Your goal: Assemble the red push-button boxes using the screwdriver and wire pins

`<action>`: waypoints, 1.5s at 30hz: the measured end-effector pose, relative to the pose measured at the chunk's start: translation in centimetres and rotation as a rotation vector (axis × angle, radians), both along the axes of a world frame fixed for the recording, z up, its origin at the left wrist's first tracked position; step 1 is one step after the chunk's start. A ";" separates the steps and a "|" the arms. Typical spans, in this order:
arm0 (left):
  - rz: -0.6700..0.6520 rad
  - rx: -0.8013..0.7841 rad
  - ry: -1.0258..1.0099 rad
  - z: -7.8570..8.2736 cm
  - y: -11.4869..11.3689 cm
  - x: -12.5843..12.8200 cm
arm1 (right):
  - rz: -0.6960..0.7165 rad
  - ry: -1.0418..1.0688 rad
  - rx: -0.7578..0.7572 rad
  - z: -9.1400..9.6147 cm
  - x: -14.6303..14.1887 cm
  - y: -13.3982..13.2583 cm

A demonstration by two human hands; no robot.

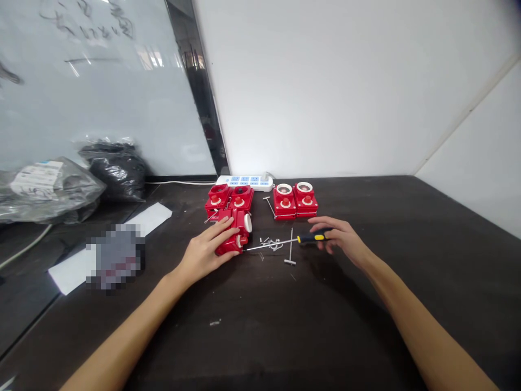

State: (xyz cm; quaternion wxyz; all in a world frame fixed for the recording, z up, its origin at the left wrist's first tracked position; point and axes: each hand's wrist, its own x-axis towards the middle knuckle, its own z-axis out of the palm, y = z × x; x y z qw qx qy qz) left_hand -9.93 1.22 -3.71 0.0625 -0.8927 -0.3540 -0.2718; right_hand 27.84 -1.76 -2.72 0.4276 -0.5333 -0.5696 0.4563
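My left hand [205, 251] rests on a red box-shaped device [235, 232] with a white round end, fingers laid over its near side, holding it on its side on the dark table [285, 326]. My right hand [340, 237] is curled over the yellow-and-black handle of a screwdriver [311, 237]; its thin shaft points left toward the red device. Small loose screws [271, 243] lie between the hands. A metal T-shaped key [290, 254] lies just in front of them.
Two pairs of red devices [229, 197] [294, 199] stand behind, with a white power strip [245, 181] at the wall. Plastic bags [49, 187] and white paper [148, 218] lie at the left. White walls close the back and right.
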 end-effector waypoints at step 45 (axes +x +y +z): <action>-0.005 0.035 0.055 -0.5 0.2 0.3 | -0.069 0.060 -0.065 -0.8 -0.3 0.5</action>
